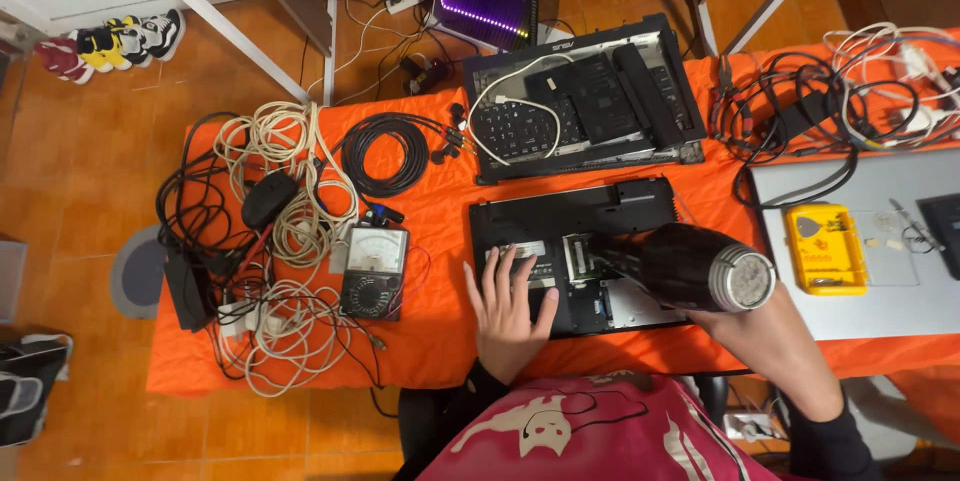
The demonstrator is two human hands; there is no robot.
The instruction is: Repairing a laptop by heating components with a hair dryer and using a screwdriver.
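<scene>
Opened laptop base (575, 251) sits near-centre on the orange tabletop (430, 341), left hand (508, 306) flat and open pinning its left end, right hand (745, 326) closed around black heat gun (690, 266) aimed into internals; heating step, keep nozzle steady.

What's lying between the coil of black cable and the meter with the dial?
In the head view, a small black-and-blue plug lies between the black cable coil and the meter, on the orange cloth.
</scene>
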